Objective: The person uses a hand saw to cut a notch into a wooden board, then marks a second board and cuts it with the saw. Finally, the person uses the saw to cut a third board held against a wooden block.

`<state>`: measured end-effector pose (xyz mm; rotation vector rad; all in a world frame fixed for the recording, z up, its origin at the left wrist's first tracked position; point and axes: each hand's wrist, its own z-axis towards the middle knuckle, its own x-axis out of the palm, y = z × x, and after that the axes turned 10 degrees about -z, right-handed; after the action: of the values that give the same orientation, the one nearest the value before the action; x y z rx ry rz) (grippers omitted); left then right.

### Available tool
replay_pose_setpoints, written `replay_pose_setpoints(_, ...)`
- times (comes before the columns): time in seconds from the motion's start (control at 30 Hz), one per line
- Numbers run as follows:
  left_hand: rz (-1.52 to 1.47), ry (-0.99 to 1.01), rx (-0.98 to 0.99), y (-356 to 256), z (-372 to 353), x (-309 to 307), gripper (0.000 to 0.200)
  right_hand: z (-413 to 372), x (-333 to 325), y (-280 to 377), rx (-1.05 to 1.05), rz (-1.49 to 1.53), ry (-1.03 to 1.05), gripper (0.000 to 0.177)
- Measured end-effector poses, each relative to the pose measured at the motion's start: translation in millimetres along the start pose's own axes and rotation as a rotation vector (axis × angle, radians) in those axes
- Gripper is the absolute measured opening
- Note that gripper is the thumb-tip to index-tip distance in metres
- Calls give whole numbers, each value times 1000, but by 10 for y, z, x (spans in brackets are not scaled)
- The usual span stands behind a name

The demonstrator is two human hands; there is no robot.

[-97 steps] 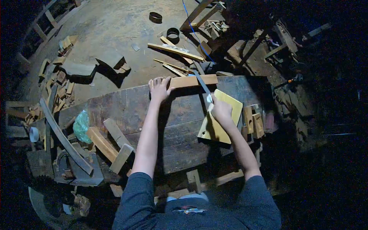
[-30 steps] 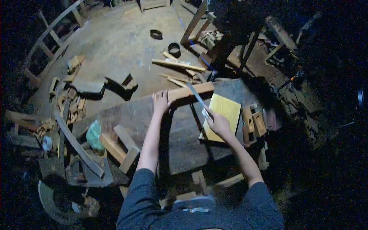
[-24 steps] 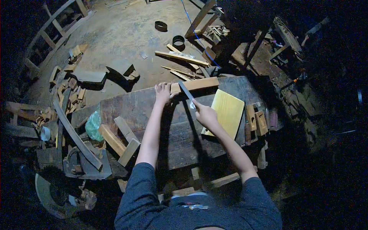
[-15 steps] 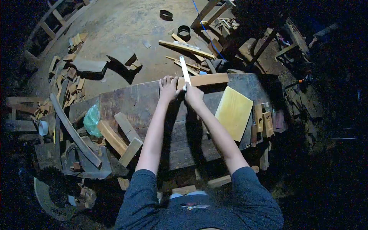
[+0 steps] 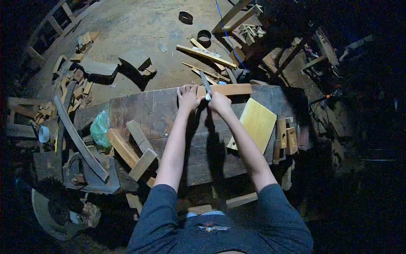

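A curved wooden piece (image 5: 237, 89) lies along the far edge of the workbench. My left hand (image 5: 187, 97) grips its left end, fingers over the top and thumb toward the near side. Close beside it, my right hand (image 5: 219, 101) is closed around a narrow flat metal strip (image 5: 204, 80), shaped like a ruler. This strip crosses over the wood and points away from me, its far end past the bench edge. A small white bit shows at my right thumb.
On the workbench (image 5: 165, 99) lie a yellowish board (image 5: 258, 120), wooden hand planes (image 5: 292, 141), wood blocks (image 5: 122, 148), a green plastic bag (image 5: 100, 129) and a long curved strip (image 5: 80, 137). A circular saw (image 5: 46, 220) sits low at left. Scrap wood and black rings (image 5: 204, 38) lie on the floor.
The metal strip has tilted, its face turning from bright to dark and its far end dropping slightly lower in view. My right hand has shifted a little to the right; the left stays on the wood.
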<state>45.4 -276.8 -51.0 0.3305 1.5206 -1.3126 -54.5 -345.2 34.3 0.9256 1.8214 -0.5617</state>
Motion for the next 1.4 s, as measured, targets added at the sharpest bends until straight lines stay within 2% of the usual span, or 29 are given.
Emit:
replay_pose_setpoints(0.03,-3,6,6,-18,-3,-16,54,-179,-55,-58,-2,11,90,29)
replay_pose_setpoints(0.1,-19,10,-13,-44,0,-22,57,-617,-140,-179,-78,-38,53,33)
replay_pose_setpoints(0.27,-25,11,3,8,6,18,55,-1192,-189,-336,-30,35,95,45)
replay_pose_setpoints(0.43,-13,29,26,30,12,25,55,-932,-57,-227,-86,-59,201,48)
replay_pose_setpoints(0.5,-1,-54,-4,5,30,56,55,-887,-1,-158,-79,-78,237,47)
replay_pose_setpoints(0.57,7,-21,-39,20,74,51,56,-941,-13,-91,-77,-61,93,35)
replay_pose_setpoints(0.6,33,-48,5,30,86,46,56,-957,-26,-82,-81,-57,8,33)
replay_pose_setpoints(0.63,59,-71,51,41,76,46,56,-945,-63,-76,-82,-54,19,33)
replay_pose_setpoints(0.73,35,-55,115,64,36,46,56,-674,-120,-116,-130,-51,-120,29)
replay_pose_setpoints(0.77,34,-69,155,84,41,37,55,-495,-88,-118,-89,-9,-6,36)
replay_pose_setpoints(0.87,29,-52,126,93,45,53,55,-16,93,-28,-102,-7,-41,35)
replay_pose_setpoints(0.93,24,-20,100,78,51,19,53,253,130,85,-81,63,-185,27)
replay_pose_setpoints(1.07,36,-27,96,95,59,50,54,792,199,168,22,64,-96,19)
replay_pose_setpoints(1.2,78,-45,100,58,20,29,56,576,161,106,-22,59,-127,20)
replay_pose_setpoints(1.23,71,-54,104,48,12,26,56,484,170,47,-77,38,-195,21)
replay_pose_setpoints(1.3,41,-63,101,26,-9,12,55,229,62,-50,-84,78,-74,40)
replay_pose_setpoints(1.33,37,-14,52,15,8,-3,56,49,4,-79,-75,76,-78,40)
replay_pose_setpoints(1.4,32,20,37,12,40,-33,56,-348,-96,-139,-71,-10,-33,23)
